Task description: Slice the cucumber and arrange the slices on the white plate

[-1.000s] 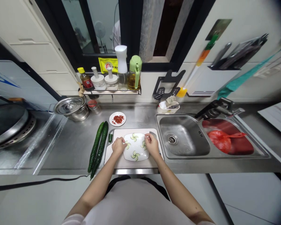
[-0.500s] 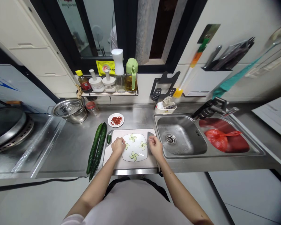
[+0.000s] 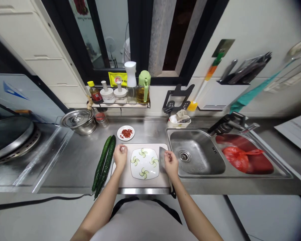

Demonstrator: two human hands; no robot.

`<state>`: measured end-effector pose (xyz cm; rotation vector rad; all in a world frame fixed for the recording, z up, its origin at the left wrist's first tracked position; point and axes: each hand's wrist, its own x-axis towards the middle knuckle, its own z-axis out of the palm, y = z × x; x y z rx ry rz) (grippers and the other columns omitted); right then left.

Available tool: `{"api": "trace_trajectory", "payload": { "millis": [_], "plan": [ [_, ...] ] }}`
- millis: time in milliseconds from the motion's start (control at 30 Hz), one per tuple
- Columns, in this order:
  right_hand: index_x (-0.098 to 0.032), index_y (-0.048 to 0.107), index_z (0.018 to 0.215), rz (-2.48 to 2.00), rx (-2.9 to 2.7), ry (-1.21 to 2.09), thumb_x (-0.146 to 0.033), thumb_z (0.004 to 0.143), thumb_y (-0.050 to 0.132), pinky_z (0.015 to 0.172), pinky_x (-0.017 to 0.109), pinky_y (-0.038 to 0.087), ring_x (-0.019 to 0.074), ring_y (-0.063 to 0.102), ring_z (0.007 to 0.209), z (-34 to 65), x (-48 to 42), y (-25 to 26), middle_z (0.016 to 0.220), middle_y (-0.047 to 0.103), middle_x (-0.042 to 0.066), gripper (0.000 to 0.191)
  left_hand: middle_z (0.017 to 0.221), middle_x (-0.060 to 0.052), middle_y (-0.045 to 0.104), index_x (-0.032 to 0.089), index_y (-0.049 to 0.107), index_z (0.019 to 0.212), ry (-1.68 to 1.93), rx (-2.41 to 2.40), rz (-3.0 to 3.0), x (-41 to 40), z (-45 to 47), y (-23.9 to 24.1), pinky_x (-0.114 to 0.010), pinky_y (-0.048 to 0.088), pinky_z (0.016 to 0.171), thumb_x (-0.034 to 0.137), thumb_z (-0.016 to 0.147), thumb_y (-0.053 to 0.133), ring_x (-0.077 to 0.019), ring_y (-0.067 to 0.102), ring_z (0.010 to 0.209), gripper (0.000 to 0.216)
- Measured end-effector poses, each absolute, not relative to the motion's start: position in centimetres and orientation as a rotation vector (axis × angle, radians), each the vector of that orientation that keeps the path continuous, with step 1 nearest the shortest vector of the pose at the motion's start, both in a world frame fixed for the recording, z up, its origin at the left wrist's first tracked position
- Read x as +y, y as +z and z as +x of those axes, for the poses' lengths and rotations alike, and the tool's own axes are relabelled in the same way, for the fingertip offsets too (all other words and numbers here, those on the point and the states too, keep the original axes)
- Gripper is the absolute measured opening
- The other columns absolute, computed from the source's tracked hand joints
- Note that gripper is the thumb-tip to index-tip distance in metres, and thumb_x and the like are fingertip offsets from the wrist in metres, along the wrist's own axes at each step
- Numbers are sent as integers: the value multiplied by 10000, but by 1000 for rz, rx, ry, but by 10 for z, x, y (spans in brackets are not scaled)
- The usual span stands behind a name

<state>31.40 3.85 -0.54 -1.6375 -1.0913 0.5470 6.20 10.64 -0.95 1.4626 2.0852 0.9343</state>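
A white square plate [image 3: 144, 164] lies on the cutting board [image 3: 126, 180]. Four-sided in layout, its surface carries several pinwheels of thin green cucumber slices [image 3: 143, 173]. At the board's upper left corner is my left hand [image 3: 120, 156], fingers curled together; whatever they hold is hidden. My right hand [image 3: 171, 163] is closed in a pinch over the knife [image 3: 162, 154] at the board's right edge, and I cannot make out what is between its fingertips. The knife's blade points away from me. Two whole cucumbers [image 3: 105, 164] lie left of the board.
Behind the board sits a small white dish [image 3: 129, 137] of red pieces. A lidded pot [image 3: 84, 126] stands back left, under a shelf [image 3: 130, 105] of seasonings. To the right, a double sink [image 3: 200, 157] holds a red plastic bag [image 3: 237, 159].
My left hand has left the plate's edge and moved left to the board's corner, where the short cucumber piece is now out of sight. My right hand stays by the knife. The view has tilted slightly.
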Motion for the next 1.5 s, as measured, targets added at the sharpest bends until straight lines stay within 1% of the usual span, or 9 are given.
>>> {"api": "trace_trajectory", "payload": {
  "millis": [100,267,467,667,800,967,1100,1300,1500],
  "plan": [
    [-159,608,879,-1567,-1005,520,-472,808,532,525,239,366,116,437,540,314,37,5,596,489,-33,331,702,29,494,195,577,898,1337,2049,1300,107,51,3,-203,413,627,377,829,545,-102,474,614,197],
    [-170,604,846,-1533,-1023,546,-495,787,562,525,244,380,124,462,552,308,43,17,609,511,-20,333,646,46,438,189,562,824,1516,1857,1203,88,46,13,-197,380,566,415,786,598,-90,421,564,232],
    [-183,609,851,-1475,-1162,574,-470,802,554,523,236,378,118,449,540,284,69,24,620,518,-21,296,665,16,489,187,570,791,1366,1684,1210,42,59,6,-217,411,585,480,787,587,-114,471,604,294],
    [-190,617,865,-1495,-1404,658,-468,825,517,548,229,368,119,450,545,252,129,21,608,505,-33,297,620,16,476,190,585,743,1263,1656,1165,19,68,-10,-221,403,555,489,776,604,-122,470,587,301],
    [-204,638,859,-1561,-1695,686,-377,846,487,598,230,361,134,496,584,231,185,7,584,514,-37,230,610,10,494,193,603,728,1211,1666,1193,19,64,-21,-225,402,545,510,764,607,-123,471,566,319],
    [-228,672,945,-1671,-2025,669,-236,849,492,659,219,363,143,563,740,207,244,-14,819,652,11,203,608,0,515,202,618,750,1175,1693,1192,20,57,-27,-235,413,541,559,776,584,-136,488,568,360],
    [-250,681,993,-1709,-2210,635,-189,853,494,725,228,371,153,578,866,192,273,-28,1017,646,29,241,613,-6,528,203,637,799,1181,1729,1118,20,49,-33,-240,426,532,614,751,596,-147,505,575,415],
    [-256,693,1010,-1719,-2381,596,-200,868,485,710,235,362,151,569,848,180,298,-39,1045,610,39,257,605,-7,540,197,665,795,1181,1763,942,17,33,-48,-240,445,515,676,649,664,-145,522,556,501],
    [-237,690,956,-1711,-2469,583,-189,872,476,658,221,333,128,554,793,174,306,-48,1016,605,28,235,622,-10,545,186,661,808,1193,1783,883,17,26,-51,-233,454,527,668,645,675,-148,538,584,509]
  ]
}}
